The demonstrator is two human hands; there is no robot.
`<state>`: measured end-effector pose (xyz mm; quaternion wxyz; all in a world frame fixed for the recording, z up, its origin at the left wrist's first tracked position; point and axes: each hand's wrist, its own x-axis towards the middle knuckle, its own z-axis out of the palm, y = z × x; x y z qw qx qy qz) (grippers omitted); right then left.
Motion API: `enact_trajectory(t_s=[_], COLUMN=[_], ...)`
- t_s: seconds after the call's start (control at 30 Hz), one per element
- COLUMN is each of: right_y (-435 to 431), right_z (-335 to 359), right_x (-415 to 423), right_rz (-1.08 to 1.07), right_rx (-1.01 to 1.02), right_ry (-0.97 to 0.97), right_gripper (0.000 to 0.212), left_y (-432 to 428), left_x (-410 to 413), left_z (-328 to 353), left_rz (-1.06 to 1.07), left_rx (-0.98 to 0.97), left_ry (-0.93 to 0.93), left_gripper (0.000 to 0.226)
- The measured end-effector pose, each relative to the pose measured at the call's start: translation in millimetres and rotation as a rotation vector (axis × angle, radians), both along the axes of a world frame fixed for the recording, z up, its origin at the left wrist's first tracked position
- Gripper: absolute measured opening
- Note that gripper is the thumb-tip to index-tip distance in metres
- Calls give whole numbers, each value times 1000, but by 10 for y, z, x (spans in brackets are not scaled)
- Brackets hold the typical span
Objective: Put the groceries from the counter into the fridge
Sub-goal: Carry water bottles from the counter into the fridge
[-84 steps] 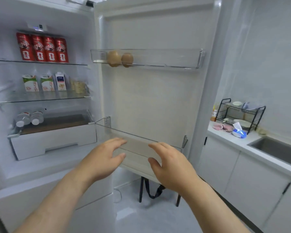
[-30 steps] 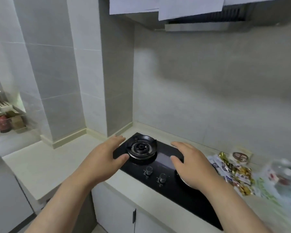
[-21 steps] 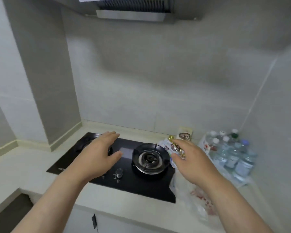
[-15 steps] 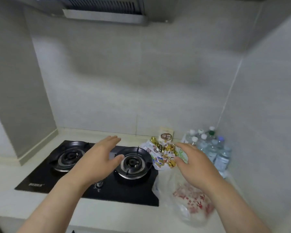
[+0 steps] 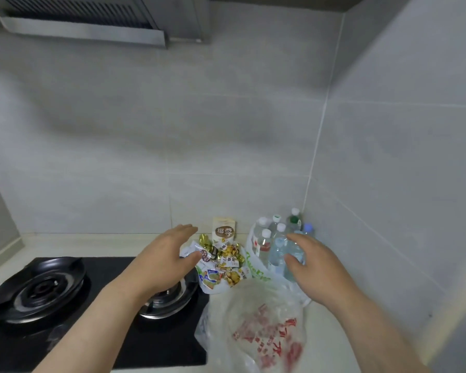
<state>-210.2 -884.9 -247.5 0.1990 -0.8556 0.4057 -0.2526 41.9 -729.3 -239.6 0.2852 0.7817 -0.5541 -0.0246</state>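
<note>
Groceries lie in the counter's back right corner. A pile of small wrapped snacks point(image 5: 222, 265) spills from a white bag, with a beige drink carton point(image 5: 223, 230) upright behind it. Several clear water bottles point(image 5: 275, 238) with white, green and blue caps stand in the corner. A clear plastic bag with red print point(image 5: 264, 332) lies nearer me. My left hand point(image 5: 167, 259) hovers open just left of the snacks. My right hand point(image 5: 310, 262) is open, fingers spread right in front of the bottles, holding nothing.
A black two-burner gas hob point(image 5: 65, 305) fills the left of the pale counter point(image 5: 323, 332). Tiled walls close the back and right sides. A steel range hood point(image 5: 86, 30) hangs at the upper left. The fridge is out of view.
My view swung from the open fridge to the hob and on right to the groceries. Both empty hands have come forward, the right up to the bottles, the left up to the snacks.
</note>
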Motion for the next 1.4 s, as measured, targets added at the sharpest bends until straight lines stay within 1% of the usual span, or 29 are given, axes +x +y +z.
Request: enact_trajectory(t_s=[0.1, 0.3, 0.53, 0.63, 0.83, 0.97, 1.13, 1.27, 1.4], right_y=[-255, -617, -948, -1122, -1481, -1745, -2010, -2159, -2262], right_z=[-20, -125, -180, -183, -277, -370, -491, -584, -688], right_x=[-175, -457, -507, -429, -160, 89, 406, 579, 743], right_rz=[-17, -40, -89, -101, -135, -124, -143, -148, -112], right_rx=[2, -17, 9, 29, 24, 57, 76, 100, 125], right_ry=[4, 91, 123, 151, 148, 201, 245, 259, 276], right_gripper=[44, 47, 47, 47, 45, 49, 48, 46, 52], left_y=[-242, -638, -1103, -1357, -1861, -2197, -2603, -2884, -3097], left_x=[-58, -165, -171, -107, 194, 467, 726, 840, 853], left_z=[-18, -110, -151, -184, -324, -450, -660, -842, -1023], left_rz=[1, -47, -108, -120, -166, -179, -216, -237, -257], left_rx=[22, 82, 92, 85, 93, 103, 112, 140, 193], left_ry=[0, -5, 11, 6, 40, 90, 124, 194, 256], left_gripper=[60, 57, 52, 52, 49, 52, 52, 52, 53])
